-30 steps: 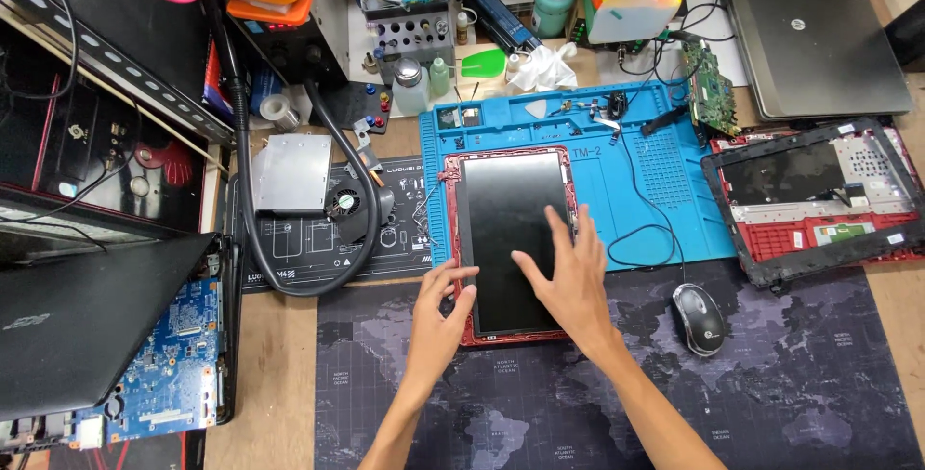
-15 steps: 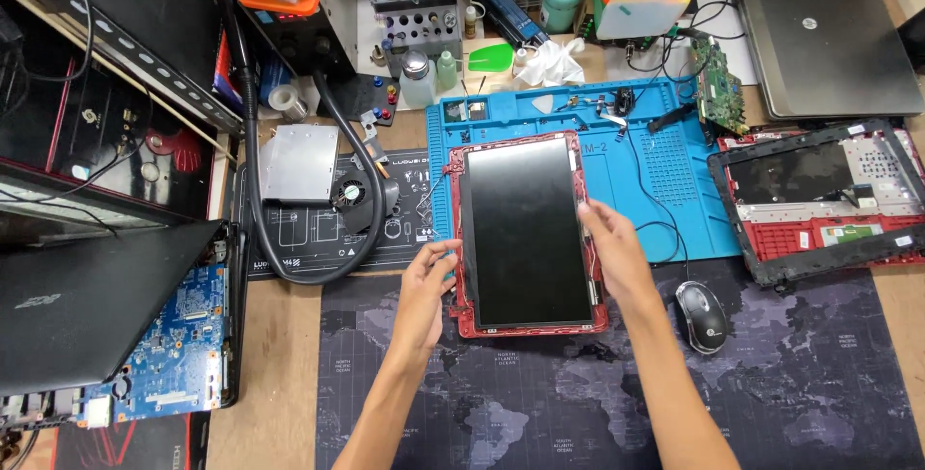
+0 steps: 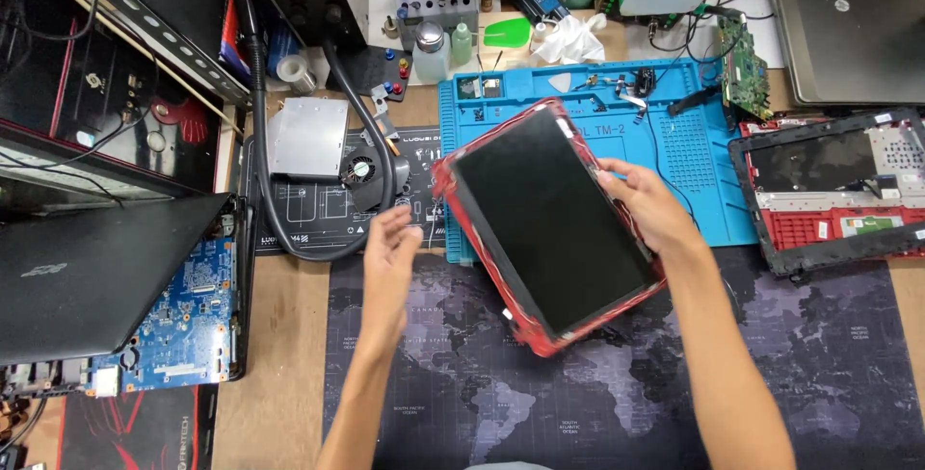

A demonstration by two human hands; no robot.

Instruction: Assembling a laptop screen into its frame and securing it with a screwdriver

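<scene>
right hand (image 3: 644, 208) grips tilted red-framed screen panel (image 3: 549, 224); left hand (image 3: 390, 244) open beside it

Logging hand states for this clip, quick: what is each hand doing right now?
Left hand: open, holding nothing, just off the left edge of the red-framed screen panel.
Right hand: closed on the panel's right edge, holding it tilted above the blue mat.

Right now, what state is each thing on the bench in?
Red-framed screen panel: lifted, tilted, screen dark.
Right hand: fingers gripping the panel's right edge.
Left hand: open, off the panel.
Red laptop base: opened up, keyboard removed.
Black laptop: lid closed.
Circuit board: bare, exposed.
</scene>
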